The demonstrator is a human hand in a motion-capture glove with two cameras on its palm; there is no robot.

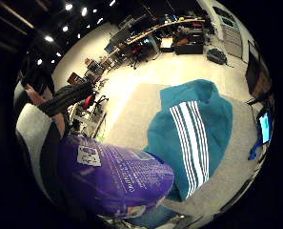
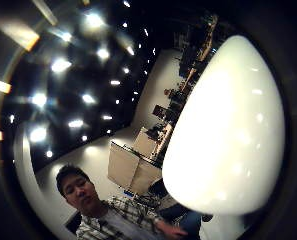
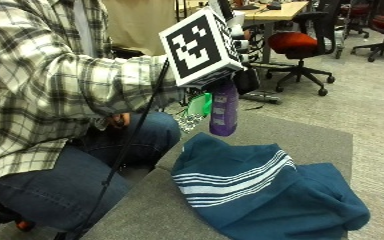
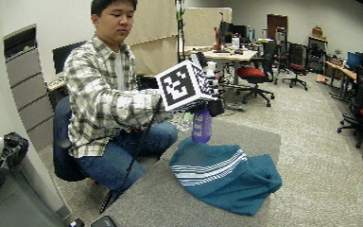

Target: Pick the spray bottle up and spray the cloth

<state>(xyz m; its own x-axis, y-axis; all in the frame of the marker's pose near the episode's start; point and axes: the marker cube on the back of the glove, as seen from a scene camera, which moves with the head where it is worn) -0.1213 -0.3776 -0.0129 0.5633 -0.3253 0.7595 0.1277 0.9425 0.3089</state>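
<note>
Right hand (image 3: 245, 80) raised, apparently gripping purple spray bottle (image 3: 223, 109), above teal cloth (image 3: 258, 192)

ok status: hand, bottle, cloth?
Right hand grips the purple spray bottle, held in the air above the table. Teal striped cloth lies bunched on the table, just below the bottle. Nothing between them.

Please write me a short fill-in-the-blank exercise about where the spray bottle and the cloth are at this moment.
1. The spray bottle has a body coloured ____.
2. The gloved right hand holds the bottle in the air above the ____ cloth.
3. The cloth bears a band of ____ stripes.
4. The cloth lies crumpled on the grey ____.

Missing words: purple; teal; white; table
</note>
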